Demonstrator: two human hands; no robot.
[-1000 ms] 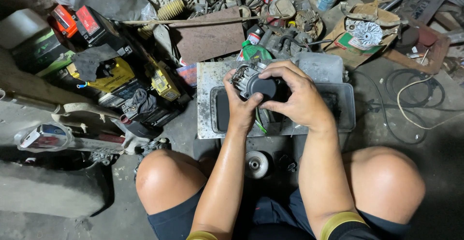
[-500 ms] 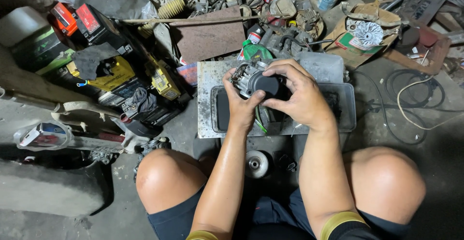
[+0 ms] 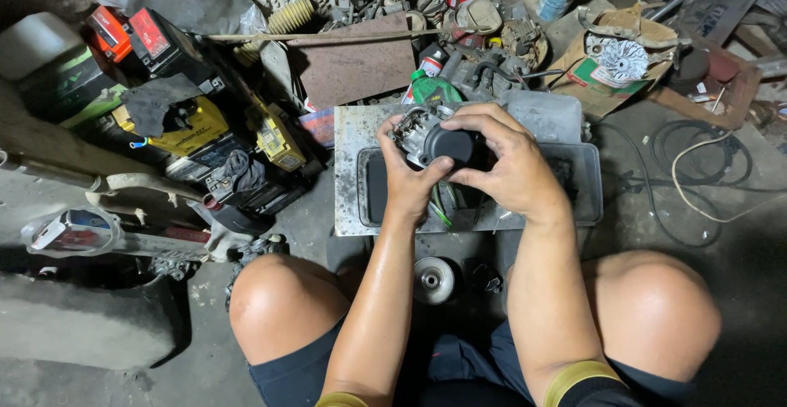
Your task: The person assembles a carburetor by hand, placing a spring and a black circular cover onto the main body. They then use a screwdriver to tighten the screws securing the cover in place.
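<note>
Both hands hold one small grey metal engine part with a black round cover [image 3: 447, 140], raised just above a dark shallow tray [image 3: 586, 190]. My left hand [image 3: 406, 181] grips its left side from below, thumb up on the cover. Over the top and right side curl the fingers of my right hand [image 3: 508, 165]. Green wires [image 3: 440, 210] hang down beneath the part. Much of the part is hidden behind the fingers.
The tray rests on a worn metal plate [image 3: 348, 140]. A silver pulley [image 3: 433, 280] lies on the floor between my knees. Old batteries [image 3: 152, 34] and yellow boxes [image 3: 197, 124] crowd the left. Cans, a cardboard box with a fan-like part [image 3: 619, 59] and cables [image 3: 697, 161] fill the back and right.
The hands and the part stay in nearly the same place; my right fingers have shifted slightly over the black cover.
</note>
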